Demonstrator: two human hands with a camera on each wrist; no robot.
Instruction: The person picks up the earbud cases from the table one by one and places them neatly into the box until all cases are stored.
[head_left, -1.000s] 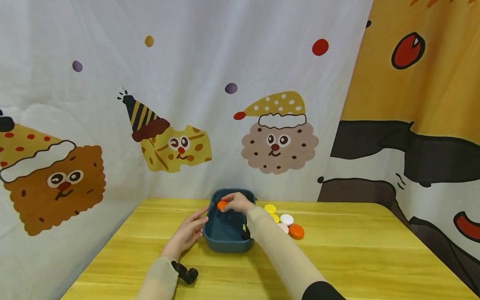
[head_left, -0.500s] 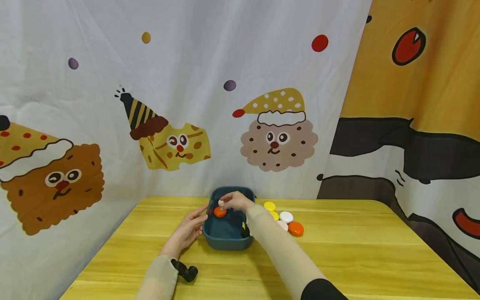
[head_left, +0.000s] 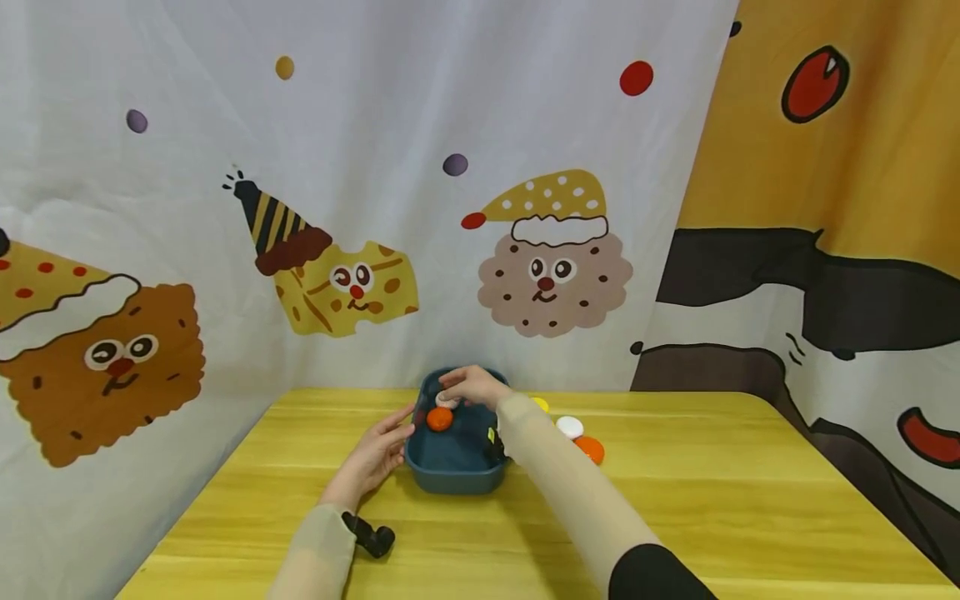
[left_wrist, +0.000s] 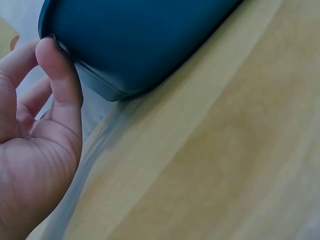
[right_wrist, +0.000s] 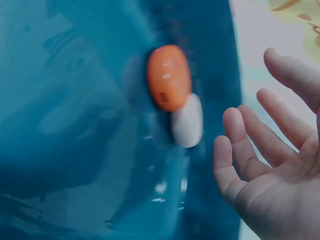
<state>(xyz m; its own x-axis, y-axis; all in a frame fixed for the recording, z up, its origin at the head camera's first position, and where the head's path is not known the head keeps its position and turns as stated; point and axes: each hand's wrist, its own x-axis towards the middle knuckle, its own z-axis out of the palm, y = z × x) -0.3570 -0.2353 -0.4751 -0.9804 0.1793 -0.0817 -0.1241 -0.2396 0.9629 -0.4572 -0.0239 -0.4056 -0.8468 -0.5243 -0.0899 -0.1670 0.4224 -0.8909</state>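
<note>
A blue rectangular container (head_left: 456,482) stands on the table, with an orange rounded disc (head_left: 439,418) and a pinkish-white disc (head_left: 446,402) lying inside against its left wall. The right wrist view shows the orange disc (right_wrist: 169,77) touching the white disc (right_wrist: 188,121). My right hand (head_left: 476,387) is over the far part of the container; in its wrist view the fingers (right_wrist: 232,125) are spread and hold nothing. My left hand (head_left: 371,458) rests at the container's left side, its thumb and fingertips touching the rim, as the left wrist view (left_wrist: 45,145) also shows.
To the right of the container lie a white disc (head_left: 570,427), an orange disc (head_left: 590,450) and a yellow disc (head_left: 541,405), partly behind my right forearm. The wooden table (head_left: 712,500) ends at a printed curtain (head_left: 450,250) just behind the container.
My right hand let go of the orange disc, then the pinkish-white one, inside the container, and has lifted slightly. The left hand stays at the container's side. The head view tilts slightly.
</note>
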